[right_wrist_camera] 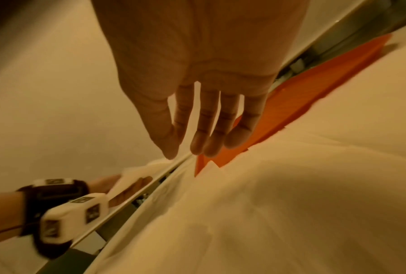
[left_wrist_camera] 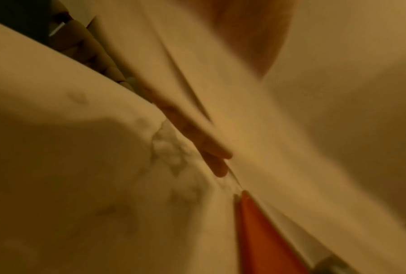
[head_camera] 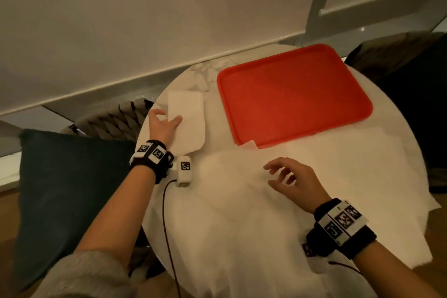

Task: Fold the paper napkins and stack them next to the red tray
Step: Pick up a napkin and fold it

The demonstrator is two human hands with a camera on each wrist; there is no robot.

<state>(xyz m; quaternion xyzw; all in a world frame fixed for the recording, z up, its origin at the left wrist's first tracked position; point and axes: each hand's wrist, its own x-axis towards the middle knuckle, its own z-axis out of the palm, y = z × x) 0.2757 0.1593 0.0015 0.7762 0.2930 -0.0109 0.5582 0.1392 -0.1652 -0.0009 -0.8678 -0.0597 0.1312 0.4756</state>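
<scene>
Fingers (head_camera: 177,120) of the left hand (head_camera: 163,126) lie flat on the folded napkin (head_camera: 187,121) at the table's (head_camera: 242,261) far-left edge beside the tray (head_camera: 294,95), so stacking seems in hand, while the right hand (head_camera: 294,182) hovers slack and empty over loose napkins (head_camera: 343,152), probably the next pick-up.

1. The red tray (head_camera: 294,94) looks like moulded plastic, its face matt with a fine grain.
2. The folded napkin (head_camera: 187,120) is soft white paper, matt, with a faint embossed texture.
3. The unfolded napkins (head_camera: 242,213) are the same thin matt paper, lightly creased.
4. The bench (head_camera: 205,69) top looks like polished marble: white with grey veins, smooth, slightly glossy.
5. The wrist straps (head_camera: 154,152) are black cloth carrying smooth white plastic blocks.
6. The cushion (head_camera: 60,189) is dark matt fabric.
</scene>
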